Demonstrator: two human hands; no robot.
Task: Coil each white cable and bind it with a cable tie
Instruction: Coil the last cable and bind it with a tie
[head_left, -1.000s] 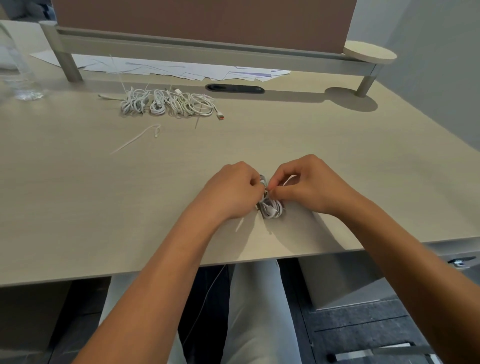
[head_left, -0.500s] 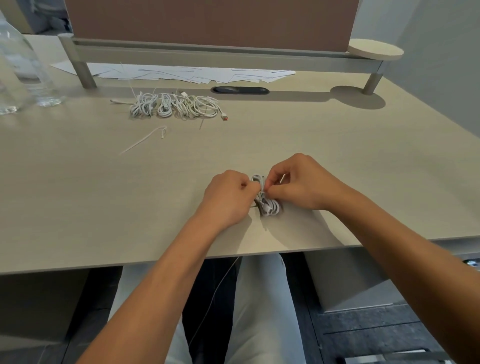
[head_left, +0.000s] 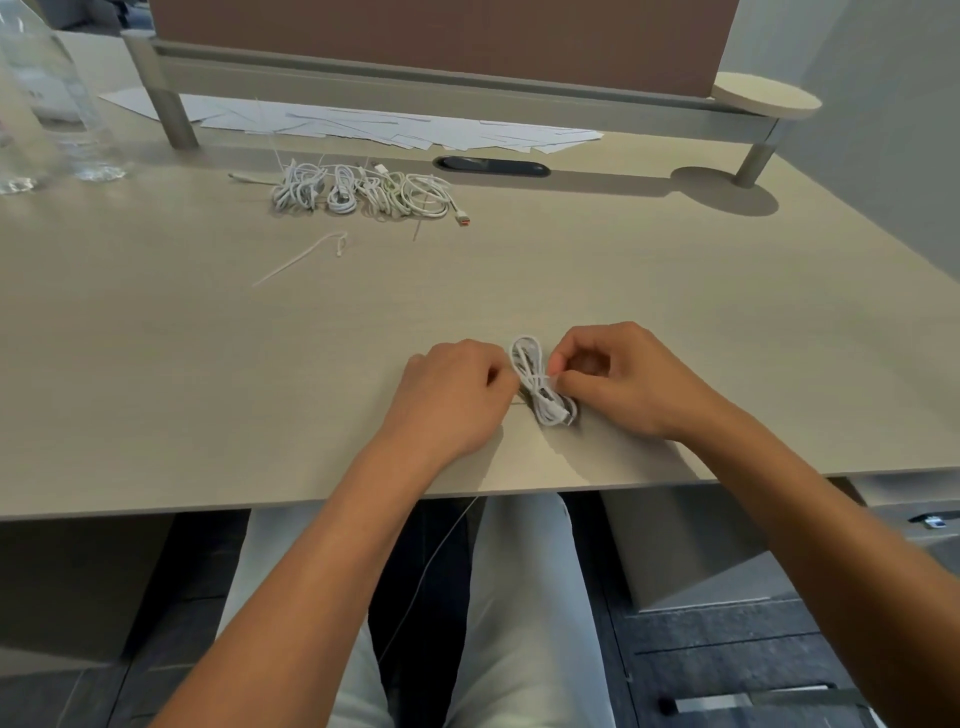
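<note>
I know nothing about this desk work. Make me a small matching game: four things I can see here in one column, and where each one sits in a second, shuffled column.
Things:
1. coiled cable
2. loose cable tie
3. pile of coiled cables
4. clear bottle

Places:
A. far left corner of the desk
B. lying alone in front of the pile
C. between the left hand and right hand, near the front edge
D. far side of the desk, beside the dark oval slot

Pairs: 1-C, 2-B, 3-D, 4-A

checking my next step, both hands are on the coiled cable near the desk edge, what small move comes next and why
Probably pull the tie snug: the left hand and right hand pinch the coiled cable at its middle.
</note>
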